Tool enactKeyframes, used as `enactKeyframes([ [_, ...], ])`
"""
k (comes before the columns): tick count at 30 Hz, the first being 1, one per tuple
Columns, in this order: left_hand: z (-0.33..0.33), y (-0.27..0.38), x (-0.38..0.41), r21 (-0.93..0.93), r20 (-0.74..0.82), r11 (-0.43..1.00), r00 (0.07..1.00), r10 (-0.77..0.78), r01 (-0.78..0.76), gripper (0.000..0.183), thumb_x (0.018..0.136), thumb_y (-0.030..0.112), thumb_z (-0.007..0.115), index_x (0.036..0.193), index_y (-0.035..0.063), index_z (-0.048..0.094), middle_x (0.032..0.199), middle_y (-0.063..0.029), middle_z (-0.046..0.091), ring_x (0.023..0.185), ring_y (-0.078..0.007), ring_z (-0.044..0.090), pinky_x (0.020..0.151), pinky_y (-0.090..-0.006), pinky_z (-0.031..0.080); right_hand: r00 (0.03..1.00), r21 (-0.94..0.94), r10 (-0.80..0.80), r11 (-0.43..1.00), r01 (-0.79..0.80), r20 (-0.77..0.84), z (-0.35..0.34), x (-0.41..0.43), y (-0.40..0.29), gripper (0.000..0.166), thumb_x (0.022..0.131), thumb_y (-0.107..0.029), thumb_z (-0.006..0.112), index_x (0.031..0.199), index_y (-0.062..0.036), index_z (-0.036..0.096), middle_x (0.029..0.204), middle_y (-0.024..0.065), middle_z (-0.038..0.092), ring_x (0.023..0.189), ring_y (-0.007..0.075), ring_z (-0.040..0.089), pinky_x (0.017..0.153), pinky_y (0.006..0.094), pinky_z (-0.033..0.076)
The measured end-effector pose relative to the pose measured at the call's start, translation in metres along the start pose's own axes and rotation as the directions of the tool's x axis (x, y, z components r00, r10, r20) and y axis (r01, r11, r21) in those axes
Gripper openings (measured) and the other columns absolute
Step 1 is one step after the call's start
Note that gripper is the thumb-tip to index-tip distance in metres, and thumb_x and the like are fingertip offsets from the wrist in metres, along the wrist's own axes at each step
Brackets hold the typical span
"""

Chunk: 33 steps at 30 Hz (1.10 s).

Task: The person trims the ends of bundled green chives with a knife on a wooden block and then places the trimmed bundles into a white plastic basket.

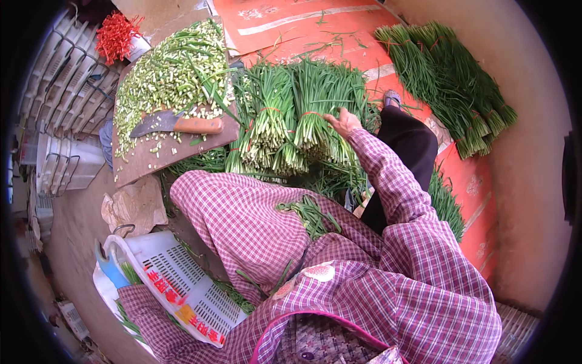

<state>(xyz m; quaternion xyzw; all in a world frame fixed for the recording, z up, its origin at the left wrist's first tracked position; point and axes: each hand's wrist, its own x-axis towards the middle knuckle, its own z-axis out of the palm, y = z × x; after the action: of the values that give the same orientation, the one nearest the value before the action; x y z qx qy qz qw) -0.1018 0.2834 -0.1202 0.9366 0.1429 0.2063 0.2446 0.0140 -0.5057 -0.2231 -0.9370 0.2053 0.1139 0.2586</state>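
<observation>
My right hand point(344, 122), bare, reaches forward onto a bunch of green chives point(314, 123) tied with a red band. Its fingers are spread at the bunch's edge, close to the band. Beside it lies another tied bunch point(269, 123), pale cut ends towards me, on a pile of more bunches. My left hand point(109, 267), in a blue glove, is low at the left, at the end of a tilted white plastic basket point(195, 268) with red writing. The basket's end wall partly hides its fingers, so its grip is unclear.
A brown board point(195, 150) holds chopped stems point(168, 77) and a wooden-handled knife point(175, 124). Red ties point(117, 37) and stacked white crates point(68, 86) stand left. More chive bunches point(448, 86) lie on the orange sheet point(300, 22) by the wall point(523, 136). Cut leaves point(313, 216) rest on my lap.
</observation>
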Motion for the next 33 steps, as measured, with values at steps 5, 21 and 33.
enactKeyframes([
  [5, 0.065, 0.269, -0.008, -0.170, 0.113, 0.924, 0.924, 0.365, -0.344, 0.056, 0.082, 0.013, 0.066, 0.134, 0.0022, 0.046, 0.135, -0.0121, 0.050, 0.125, -0.0262, 0.045, 0.107, -0.0381, 0.033, 0.900, -0.070, 0.381, 0.924, -0.375, 0.212, 0.046, 0.030, -0.072, 0.110, 0.073, -0.066, 0.066, 0.152, -0.0193, 0.005, 0.133, 0.0212, 0.041, 0.118, 0.0342, 0.049, 0.090, 0.0467, 0.047],
  [21, 0.241, 0.536, -0.084, -0.213, 0.548, 0.191, 0.045, 0.835, -0.958, 0.112, 0.056, 0.038, 0.083, 0.147, 0.0103, 0.023, 0.148, -0.0110, 0.029, 0.139, -0.0315, 0.024, 0.113, -0.0501, 0.021, 0.801, 0.740, -0.304, 0.629, -0.238, 0.516, -0.085, -0.036, 0.035, 0.102, 0.073, -0.042, 0.069, 0.148, 0.0007, 0.014, 0.141, 0.0210, 0.039, 0.121, 0.0242, 0.048, 0.103, 0.0342, 0.038],
  [33, 0.104, 0.593, -0.082, -0.362, 0.076, 0.050, 0.024, 0.997, -0.931, 0.088, 0.056, 0.023, 0.078, 0.136, 0.0129, 0.045, 0.105, -0.0082, 0.062, 0.100, -0.0270, 0.061, 0.093, -0.0400, 0.047, 0.547, 0.876, -0.727, 0.157, -0.456, 0.415, -0.214, -0.157, -0.053, 0.074, 0.091, -0.049, 0.048, 0.147, -0.0072, 0.024, 0.143, 0.0178, 0.039, 0.124, 0.0286, 0.049, 0.100, 0.0427, 0.043],
])
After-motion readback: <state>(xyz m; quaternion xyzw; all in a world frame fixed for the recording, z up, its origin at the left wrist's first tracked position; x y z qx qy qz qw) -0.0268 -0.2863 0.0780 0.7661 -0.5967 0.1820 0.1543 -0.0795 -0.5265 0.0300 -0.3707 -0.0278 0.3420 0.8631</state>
